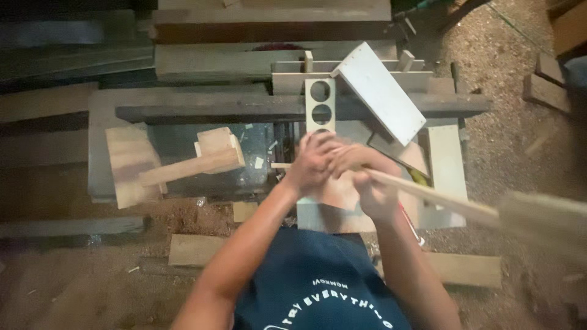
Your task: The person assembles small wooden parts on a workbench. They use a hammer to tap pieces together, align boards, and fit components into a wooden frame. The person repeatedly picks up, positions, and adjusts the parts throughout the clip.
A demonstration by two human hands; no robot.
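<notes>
My left hand (313, 164) and my right hand (372, 183) meet over the middle of a low workbench (183, 113). The right hand grips a long pale wooden stick (440, 198) that runs out to the lower right and ends in a wide, blurred wooden head (544, 220). The left hand is closed around the near end of the stick or a small piece there; I cannot tell which. Under the hands lies a light board (333, 214). Just beyond the fingers a narrow strip with round holes (320, 105) stands on end.
A wooden mallet (202, 160) lies left of the hands beside a flat plank (125, 162). A white panel (382, 91) leans at the back right over a slatted frame. Planks are stacked at the back and left. Sawdust covers the floor (507, 61); offcuts lie at the right.
</notes>
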